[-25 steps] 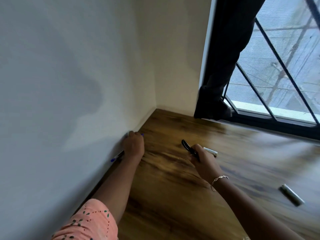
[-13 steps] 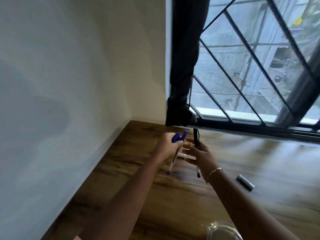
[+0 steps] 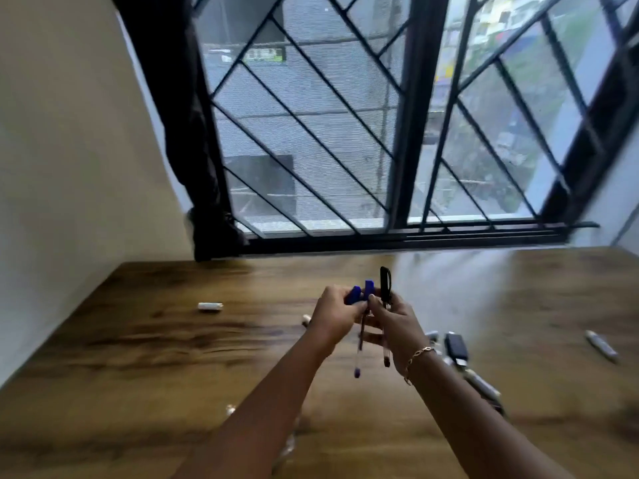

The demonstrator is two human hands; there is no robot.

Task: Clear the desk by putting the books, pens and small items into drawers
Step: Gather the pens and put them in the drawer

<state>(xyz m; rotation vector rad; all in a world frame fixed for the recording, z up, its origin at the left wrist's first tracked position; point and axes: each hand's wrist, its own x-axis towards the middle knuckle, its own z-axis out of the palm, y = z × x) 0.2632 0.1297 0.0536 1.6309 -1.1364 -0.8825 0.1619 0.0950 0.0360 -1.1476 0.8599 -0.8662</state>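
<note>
Both hands meet above the middle of the wooden desk (image 3: 138,368). My left hand (image 3: 337,314) pinches two blue-capped pens (image 3: 361,295), whose clear barrels hang down with their tips below the hand. My right hand (image 3: 394,321), with a bracelet at the wrist, grips a black-capped pen (image 3: 385,280) held upright beside them. The two hands touch around the pens, and the fingers hide the middle of each barrel.
A small white cylinder (image 3: 210,307) lies on the desk at the left. Right of my right arm lie a black rectangular item (image 3: 455,344) and a dark marker (image 3: 482,385); another marker (image 3: 601,345) lies far right. A barred window (image 3: 345,133) and dark curtain (image 3: 193,133) stand behind.
My left hand left the wall with blue pens and joined my right hand, which carries the black pen. The view swung right, from the wall corner to the window.
</note>
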